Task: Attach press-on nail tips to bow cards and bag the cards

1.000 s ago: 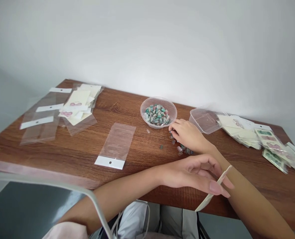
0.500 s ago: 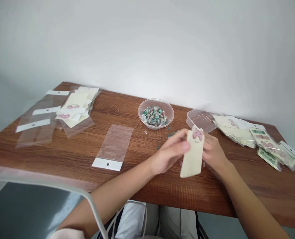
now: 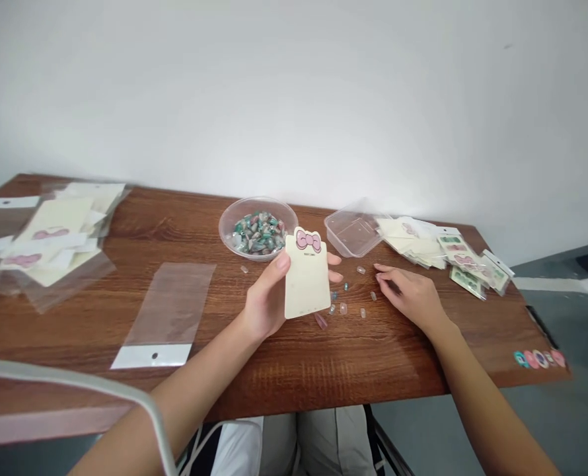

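Observation:
My left hand (image 3: 269,294) is closed on a cream-coloured display card (image 3: 307,284), held upright above the table with its pink bow facing me. The thumb presses the card's left edge, and fingertips show beyond its right edge. Over the table to the right, my right hand (image 3: 410,294) is open, its fingers stretched leftward with nothing visible in them. Small glossy pieces like false nails (image 3: 343,308) lie scattered between the hands. Behind the card stands a clear round bowl (image 3: 227,231) full of similar green, grey and pinkish pieces.
A clear plastic bag (image 3: 178,301) lies flat on the left. Further left, cards in bags (image 3: 51,241) are heaped. At the back right are an open clear box (image 3: 351,231), a pile of cards (image 3: 415,241) and packed sets (image 3: 467,264). A white cable (image 3: 140,396) crosses the lower left.
My right hand has come away from the card and moved right, low over the table. The card stays in my left hand, now facing me more squarely. The view has turned right.

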The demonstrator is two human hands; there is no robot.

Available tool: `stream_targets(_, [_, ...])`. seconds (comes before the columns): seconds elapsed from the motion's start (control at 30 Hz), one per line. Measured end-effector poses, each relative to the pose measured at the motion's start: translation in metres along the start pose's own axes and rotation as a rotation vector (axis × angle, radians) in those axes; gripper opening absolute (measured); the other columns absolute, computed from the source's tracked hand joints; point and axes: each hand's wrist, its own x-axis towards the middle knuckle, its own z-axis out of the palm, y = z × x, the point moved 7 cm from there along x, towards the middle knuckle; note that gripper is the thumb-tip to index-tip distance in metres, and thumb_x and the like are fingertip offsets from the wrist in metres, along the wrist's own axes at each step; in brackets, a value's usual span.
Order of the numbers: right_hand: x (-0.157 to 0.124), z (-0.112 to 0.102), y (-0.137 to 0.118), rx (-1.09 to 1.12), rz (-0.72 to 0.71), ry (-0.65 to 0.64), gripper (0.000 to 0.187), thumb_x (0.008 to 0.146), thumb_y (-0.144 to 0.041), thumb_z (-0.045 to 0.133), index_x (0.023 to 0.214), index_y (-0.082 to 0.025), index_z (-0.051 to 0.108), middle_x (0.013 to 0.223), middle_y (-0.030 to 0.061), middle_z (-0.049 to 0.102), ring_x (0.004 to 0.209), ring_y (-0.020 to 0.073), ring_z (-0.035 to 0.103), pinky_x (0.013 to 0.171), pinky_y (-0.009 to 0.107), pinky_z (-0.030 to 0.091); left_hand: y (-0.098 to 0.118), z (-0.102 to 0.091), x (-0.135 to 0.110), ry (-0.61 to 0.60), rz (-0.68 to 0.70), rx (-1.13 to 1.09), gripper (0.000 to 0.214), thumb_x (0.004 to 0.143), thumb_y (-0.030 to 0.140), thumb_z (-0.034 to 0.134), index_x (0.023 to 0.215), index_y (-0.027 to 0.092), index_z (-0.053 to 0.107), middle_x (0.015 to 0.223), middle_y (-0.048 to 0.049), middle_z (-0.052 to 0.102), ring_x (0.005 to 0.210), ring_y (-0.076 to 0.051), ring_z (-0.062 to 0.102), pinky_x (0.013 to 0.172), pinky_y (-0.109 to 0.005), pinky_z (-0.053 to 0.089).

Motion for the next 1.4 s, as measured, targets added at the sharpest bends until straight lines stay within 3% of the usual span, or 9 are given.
stream_targets(0.13, [-0.001,0.001,0.003,0.172,0.074,-0.075,0.008,0.099,-0.02,0.063,0.103,-0.025,0.068,0.126,0.0084,0.078,0.111,0.0261,0.076,0.098,0.047,0.061,-0.002,-0.001,0.0,-0.028,-0.039,0.012,0.052,0.089,0.058,0.068,0.119,0.017,0.073,0.119,-0.0133,0.075,0.093,-0.029,0.074,0.065,-0.037,0.066])
stream_targets(0.3, [-0.001,0.0,0.015,0.293,0.2,-0.105,0.021,0.097,-0.03,0.068,0.118,-0.027,0.069,0.126,0.009,0.074,0.118,0.0277,0.07,0.106,0.05,0.056,-0.004,-0.003,-0.001,-0.009,-0.056,0.02,0.051,0.089,0.057,0.069,0.122,0.018,0.072,0.121,-0.0141,0.075,0.096,-0.029,0.074,0.067,-0.038,0.067])
stream_targets(0.43, [0.004,0.006,0.024,0.308,0.298,-0.191,0.025,0.097,-0.037,0.068,0.119,-0.027,0.072,0.119,0.0095,0.068,0.114,0.0292,0.066,0.103,0.051,0.053,-0.005,-0.004,-0.001,-0.002,-0.074,0.035,0.051,0.089,0.055,0.068,0.123,0.017,0.071,0.122,-0.0156,0.073,0.098,-0.031,0.074,0.07,-0.041,0.067])
stream_targets(0.57, [0.01,0.011,0.027,0.443,0.353,-0.296,0.021,0.098,-0.039,0.065,0.113,-0.027,0.074,0.114,0.0076,0.067,0.099,0.0239,0.065,0.091,0.044,0.055,-0.006,-0.004,-0.002,-0.01,-0.084,0.038,0.051,0.089,0.056,0.068,0.121,0.017,0.07,0.123,-0.0164,0.071,0.098,-0.031,0.072,0.066,-0.041,0.067])
stream_targets(0.7, [0.013,0.012,0.029,0.543,0.39,-0.368,0.018,0.095,-0.038,0.069,0.108,-0.026,0.073,0.112,0.0056,0.067,0.095,0.0215,0.063,0.09,0.04,0.053,-0.006,-0.005,-0.002,-0.023,-0.091,0.032,0.049,0.089,0.056,0.067,0.122,0.019,0.069,0.124,-0.0155,0.07,0.1,-0.032,0.071,0.064,-0.043,0.068])
stream_targets(0.87, [0.01,0.01,0.037,0.522,0.449,-0.328,0.028,0.089,-0.04,0.075,0.112,-0.025,0.072,0.103,0.0049,0.066,0.091,0.0215,0.061,0.084,0.039,0.052,-0.006,-0.004,-0.002,-0.022,-0.084,0.045,0.049,0.089,0.055,0.068,0.121,0.019,0.068,0.122,-0.0151,0.071,0.097,-0.031,0.072,0.065,-0.042,0.068])
stream_targets(1.1, [0.012,0.009,0.033,0.485,0.386,-0.32,0.017,0.092,-0.04,0.071,0.098,-0.024,0.074,0.103,0.0052,0.069,0.087,0.0207,0.063,0.081,0.039,0.054,-0.005,-0.003,0.0,-0.011,-0.069,0.065,0.048,0.089,0.055,0.067,0.119,0.018,0.07,0.12,-0.0154,0.072,0.095,-0.03,0.072,0.066,-0.039,0.066])
stream_targets(1.4, [0.013,-0.01,0.03,0.496,0.396,-0.127,0.019,0.094,-0.042,0.071,0.103,-0.026,0.072,0.104,0.0055,0.071,0.092,0.0227,0.066,0.084,0.04,0.055,-0.008,-0.003,-0.001,-0.037,-0.096,0.051,0.045,0.091,0.054,0.065,0.119,0.019,0.068,0.122,-0.0144,0.071,0.096,-0.03,0.072,0.067,-0.041,0.066])
